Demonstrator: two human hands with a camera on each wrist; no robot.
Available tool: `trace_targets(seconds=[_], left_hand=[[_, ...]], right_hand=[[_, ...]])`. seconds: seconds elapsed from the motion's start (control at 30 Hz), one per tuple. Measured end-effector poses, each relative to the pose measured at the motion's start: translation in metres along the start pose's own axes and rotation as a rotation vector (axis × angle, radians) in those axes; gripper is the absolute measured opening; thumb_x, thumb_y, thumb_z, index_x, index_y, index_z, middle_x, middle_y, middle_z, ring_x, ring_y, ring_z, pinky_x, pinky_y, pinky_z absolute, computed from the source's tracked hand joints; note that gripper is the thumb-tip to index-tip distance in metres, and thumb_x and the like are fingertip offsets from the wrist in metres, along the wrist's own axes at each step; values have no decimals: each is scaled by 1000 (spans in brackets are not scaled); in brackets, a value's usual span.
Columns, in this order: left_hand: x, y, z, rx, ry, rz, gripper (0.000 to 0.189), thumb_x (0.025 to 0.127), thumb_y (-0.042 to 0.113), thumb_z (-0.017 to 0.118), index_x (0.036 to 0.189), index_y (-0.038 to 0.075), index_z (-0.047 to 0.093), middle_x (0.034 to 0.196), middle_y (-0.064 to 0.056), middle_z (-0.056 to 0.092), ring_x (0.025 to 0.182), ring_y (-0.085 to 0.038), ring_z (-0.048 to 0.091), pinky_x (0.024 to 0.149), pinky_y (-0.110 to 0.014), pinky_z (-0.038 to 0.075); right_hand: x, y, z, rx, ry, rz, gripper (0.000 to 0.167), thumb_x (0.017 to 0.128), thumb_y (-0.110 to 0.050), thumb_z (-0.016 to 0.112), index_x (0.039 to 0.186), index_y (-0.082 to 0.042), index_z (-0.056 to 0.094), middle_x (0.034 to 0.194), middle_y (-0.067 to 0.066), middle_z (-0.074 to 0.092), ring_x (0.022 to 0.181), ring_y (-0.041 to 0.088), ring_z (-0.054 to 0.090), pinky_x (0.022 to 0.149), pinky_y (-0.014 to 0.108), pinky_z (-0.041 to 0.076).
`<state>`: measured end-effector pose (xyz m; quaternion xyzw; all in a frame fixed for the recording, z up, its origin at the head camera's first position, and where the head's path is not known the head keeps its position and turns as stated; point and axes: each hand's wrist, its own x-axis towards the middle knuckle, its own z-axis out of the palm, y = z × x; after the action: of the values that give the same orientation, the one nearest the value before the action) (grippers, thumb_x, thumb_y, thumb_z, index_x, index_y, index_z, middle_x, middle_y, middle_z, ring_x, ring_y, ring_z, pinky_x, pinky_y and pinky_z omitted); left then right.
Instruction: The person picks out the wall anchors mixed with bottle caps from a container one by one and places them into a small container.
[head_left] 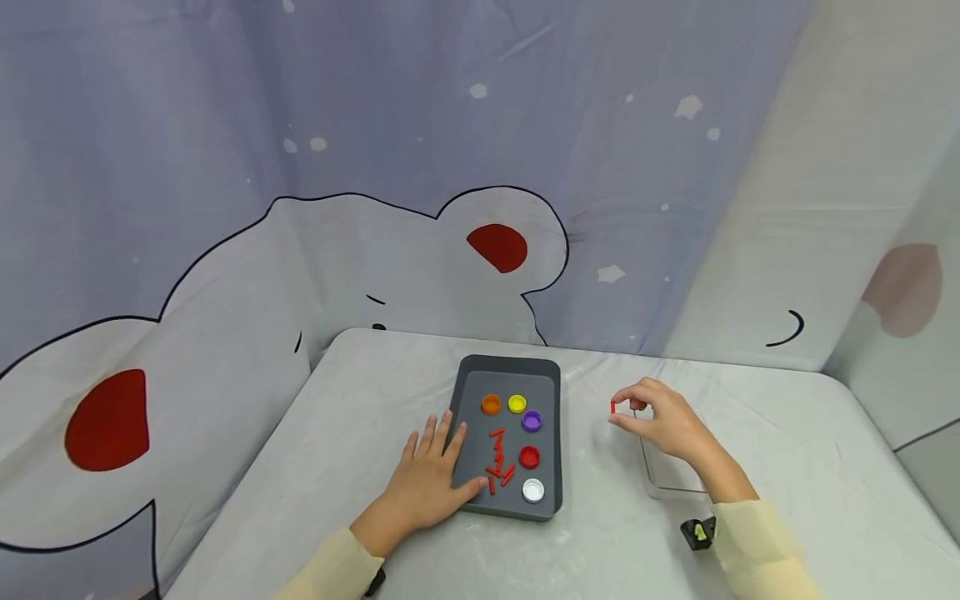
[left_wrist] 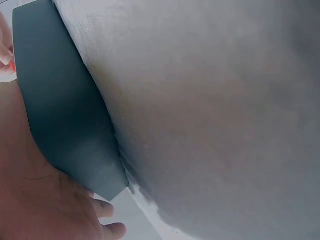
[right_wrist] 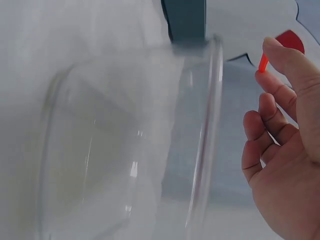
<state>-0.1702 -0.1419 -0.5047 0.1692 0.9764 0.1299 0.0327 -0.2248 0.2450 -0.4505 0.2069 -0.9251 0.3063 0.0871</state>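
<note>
Between thumb and index finger, my right hand (head_left: 663, 419) pinches a small red stick (right_wrist: 263, 62), held upright over the table near a clear container (right_wrist: 130, 145). My left hand (head_left: 426, 477) lies with fingers spread along the left edge of a grey tray (head_left: 506, 506), its thumb over the near left corner. Several red sticks (head_left: 498, 457) are scattered inside the tray. Beside them sit small round cups: orange (head_left: 491, 405), yellow (head_left: 517, 404), purple (head_left: 532, 421), red (head_left: 529, 457) and white (head_left: 533, 490). In the left wrist view the tray's outer wall (left_wrist: 65, 95) shows beside the palm.
A pale cloth covers the table (head_left: 600, 542). Behind it hangs a curtain (head_left: 420, 125) printed with bears. The clear container stands to the right of the tray, partly hidden by my right hand and forearm. A black wrist device (head_left: 698, 533) shows by the right sleeve.
</note>
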Motion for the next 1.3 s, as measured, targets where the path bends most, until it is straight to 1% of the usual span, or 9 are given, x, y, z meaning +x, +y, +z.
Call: trace_targets(seconds=[0.13,0.3,0.5,0.67,0.77,1.0,1.13,1.2,1.3], left_hand=[[-2,0,0,-18,22,10,93,95,69,50,161,8,27,169,-18,12,154,-43,10,119,-64,12],[-3,0,1,-15,24,-2,92,95,70,49,161,10,26,169,-17,12,155,-42,9,120,-63,11],[-4,0,0,-17,31,-1,91,95,68,50,161,9,28,169,-17,14,155,-42,10,119,-64,12],[-4,1,-2,-19,35,6,91,95,68,51,160,9,29,168,-18,15,154,-43,11,119,-64,13],[-4,2,-4,-18,31,12,91,96,67,50,160,8,29,168,-18,14,154,-44,11,119,-64,13],[-4,4,-7,-11,10,4,90,96,69,48,161,9,28,169,-17,13,155,-43,10,120,-63,13],[-4,4,-8,-6,12,4,90,96,69,48,161,9,28,169,-18,14,154,-43,10,120,-63,13],[-4,4,-7,-3,12,3,90,96,69,48,161,9,28,168,-18,14,154,-43,10,120,-63,13],[-3,3,-5,-6,9,0,91,96,69,47,161,10,28,169,-17,13,154,-43,10,120,-63,13]], right_hand=[[-10,9,-8,-18,9,41,20,88,-24,81,105,-16,74,91,4,59,90,24,55,74,33,45],[-22,20,-17,-42,33,70,22,87,-25,81,106,-16,74,91,2,59,88,16,52,72,31,44],[-33,29,-23,-54,61,64,22,85,-23,83,105,-15,75,89,1,59,86,17,52,71,30,44],[-37,34,-26,-56,60,72,22,86,-25,82,105,-17,75,91,1,60,86,11,51,72,32,45],[-39,36,-27,-52,52,72,22,86,-25,82,106,-17,75,92,1,61,86,12,52,72,33,45],[-35,28,-24,-27,33,26,26,87,-21,81,110,-10,75,95,1,62,87,17,55,73,37,47],[-27,19,-16,-11,7,16,25,89,-21,79,111,-11,74,96,3,63,89,18,55,74,38,48],[-22,13,-12,12,-16,19,24,90,-21,78,111,-11,73,97,4,62,88,20,55,69,36,50],[-14,4,-4,34,-42,15,22,91,-22,77,111,-12,73,98,3,61,88,21,55,69,35,49]])
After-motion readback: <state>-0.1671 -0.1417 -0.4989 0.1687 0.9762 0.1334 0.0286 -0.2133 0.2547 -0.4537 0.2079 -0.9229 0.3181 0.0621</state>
